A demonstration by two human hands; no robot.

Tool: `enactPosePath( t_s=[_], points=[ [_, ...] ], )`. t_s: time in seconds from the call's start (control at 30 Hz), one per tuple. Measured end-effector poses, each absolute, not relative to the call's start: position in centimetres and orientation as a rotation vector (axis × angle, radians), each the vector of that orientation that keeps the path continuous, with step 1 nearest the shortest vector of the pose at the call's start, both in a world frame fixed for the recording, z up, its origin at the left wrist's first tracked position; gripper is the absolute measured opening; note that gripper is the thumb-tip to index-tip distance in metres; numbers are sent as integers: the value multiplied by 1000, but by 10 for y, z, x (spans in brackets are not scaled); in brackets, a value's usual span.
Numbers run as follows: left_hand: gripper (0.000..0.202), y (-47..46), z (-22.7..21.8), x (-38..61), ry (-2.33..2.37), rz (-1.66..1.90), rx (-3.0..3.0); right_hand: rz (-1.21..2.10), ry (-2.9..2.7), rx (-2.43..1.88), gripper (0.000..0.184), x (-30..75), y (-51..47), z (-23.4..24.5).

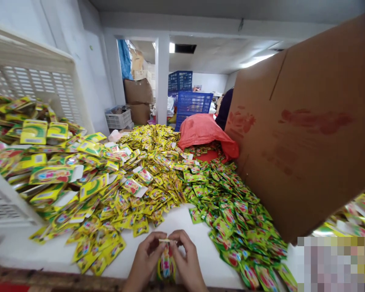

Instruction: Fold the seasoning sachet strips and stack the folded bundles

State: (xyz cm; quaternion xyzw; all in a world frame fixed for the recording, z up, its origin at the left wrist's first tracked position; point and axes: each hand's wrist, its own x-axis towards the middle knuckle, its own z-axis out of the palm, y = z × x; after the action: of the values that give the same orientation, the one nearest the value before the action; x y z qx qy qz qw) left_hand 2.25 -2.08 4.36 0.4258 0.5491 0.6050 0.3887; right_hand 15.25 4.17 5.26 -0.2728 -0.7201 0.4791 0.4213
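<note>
left hand (147, 256) and right hand (187, 254) pinch a small printed pack (166, 263) at its top; squeezing too hard could crease it, a bump could scatter green sachets (231, 227).

Left hand (146, 254) and right hand (186, 254) hold one pack (166, 263); yellow packets (158, 185) and green packets (231, 215) beyond.

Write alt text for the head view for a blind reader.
Left hand and right hand hold a small yellow-green box at a white table. Beyond lie heaped yellow packets and green packets; similar boxes spill from a white crate at left, beside them.
</note>
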Motion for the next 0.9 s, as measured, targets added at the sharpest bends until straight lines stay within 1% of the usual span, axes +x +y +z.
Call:
enactPosePath(
  t_s=[0.1, 0.3, 0.5, 0.9],
  points=[
    [21, -21, 46, 22, 1460, 1559, 1105, 1220, -1797, -683, 13, 152, 41, 52],
    [21, -21, 48, 26, 1514, 1537, 1069, 1223, -1796, -751, 7, 150, 42, 46],
    [16, -16, 56, 33, 1622, 1571, 1035, 1216, -1783, -760, 12, 151, 43, 45],
    [18, -13, 64, 37, 1623, 1569, 1067, 1241, -1739, -805, 16, 153, 43, 48]
  ],
)
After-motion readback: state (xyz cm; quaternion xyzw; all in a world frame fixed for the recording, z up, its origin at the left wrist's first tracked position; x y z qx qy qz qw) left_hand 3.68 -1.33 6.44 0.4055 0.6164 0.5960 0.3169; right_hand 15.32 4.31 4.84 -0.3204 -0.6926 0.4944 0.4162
